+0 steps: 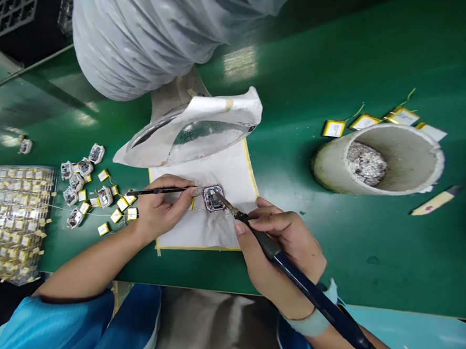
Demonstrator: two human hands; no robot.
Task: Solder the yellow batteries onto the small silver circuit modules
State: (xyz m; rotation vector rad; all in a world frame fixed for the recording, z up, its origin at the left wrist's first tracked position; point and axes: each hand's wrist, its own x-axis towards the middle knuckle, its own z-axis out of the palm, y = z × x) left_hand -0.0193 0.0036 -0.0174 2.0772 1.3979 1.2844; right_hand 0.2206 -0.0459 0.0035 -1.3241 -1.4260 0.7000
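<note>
Circuit board (211, 200) lies between left hand (157, 214), holding tweezers (163, 190), and right hand (298, 244), gripping soldering iron (267, 243); left nearer.

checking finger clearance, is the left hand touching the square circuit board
Apart: in the head view, a narrow strip of white sheet shows between the left hand and the square circuit board.

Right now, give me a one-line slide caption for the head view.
Left hand holding tweezers, right hand aiming a soldering iron at a small circuit board above a white sheet.
</note>
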